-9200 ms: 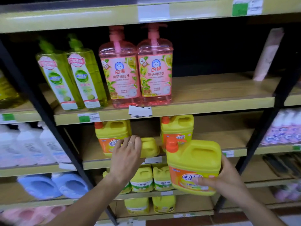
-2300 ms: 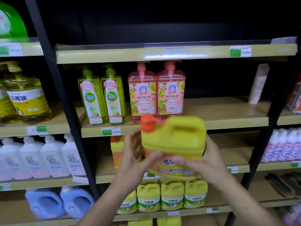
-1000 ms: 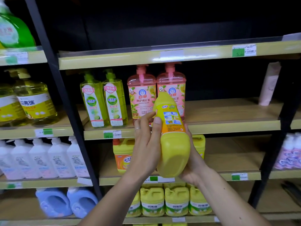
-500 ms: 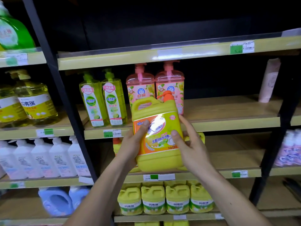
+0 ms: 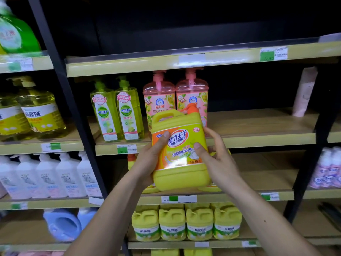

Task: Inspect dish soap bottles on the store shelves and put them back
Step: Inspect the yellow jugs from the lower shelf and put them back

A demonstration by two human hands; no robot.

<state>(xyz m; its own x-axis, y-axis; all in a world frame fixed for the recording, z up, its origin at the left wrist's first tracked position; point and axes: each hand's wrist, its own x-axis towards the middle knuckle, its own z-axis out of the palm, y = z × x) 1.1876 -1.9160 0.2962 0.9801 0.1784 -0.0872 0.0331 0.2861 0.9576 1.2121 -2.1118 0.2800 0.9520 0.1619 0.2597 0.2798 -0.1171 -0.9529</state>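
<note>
I hold a yellow dish soap jug [image 5: 180, 154] with an orange cap and an orange and yellow "MR. PRINCE" label upright in front of the shelves, its label facing me. My left hand [image 5: 149, 159] grips its left side, thumb on the label. My right hand [image 5: 214, 157] grips its right side, thumb on the label too. The jug hangs in the air in front of the third shelf [image 5: 267, 194], where parts of other yellow jugs show behind it.
Green pump bottles [image 5: 118, 117] and pink pump bottles [image 5: 158, 97] stand on the shelf above. Several small yellow jugs [image 5: 186, 224] fill the shelf below. White bottles [image 5: 49, 178] and blue jugs [image 5: 62, 224] sit left of a black upright post [image 5: 73, 126].
The jug was turned from side-on to upright with its front label toward me, and has since come slightly lower. Both hands stay on it.
</note>
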